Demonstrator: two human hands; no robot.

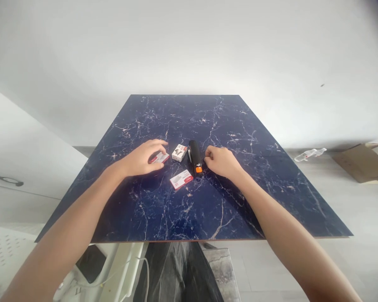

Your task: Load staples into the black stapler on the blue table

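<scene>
My left hand (pixel 145 157) arches over a small red-and-white box (pixel 160 157), thumb and fingers spread apart on either side of it; part of the box is hidden under the hand. To its right sits a small white box (pixel 179 152) with a dark picture on top. A black stapler (pixel 195 158) with an orange part at its near end lies beside that box. Nearer to me is another flat red-and-white box (pixel 181 179). Just right of the stapler, my right hand (pixel 220 160) rests on the table with its fingers curled in, and nothing shows in them.
All of this lies on a dark blue marble-patterned table (pixel 189 214) that stands against a white wall. On the floor at right are a cardboard box (pixel 355 163) and a white object (pixel 309 154). Below the near edge at left are a cable and a dark flat object (pixel 90 263).
</scene>
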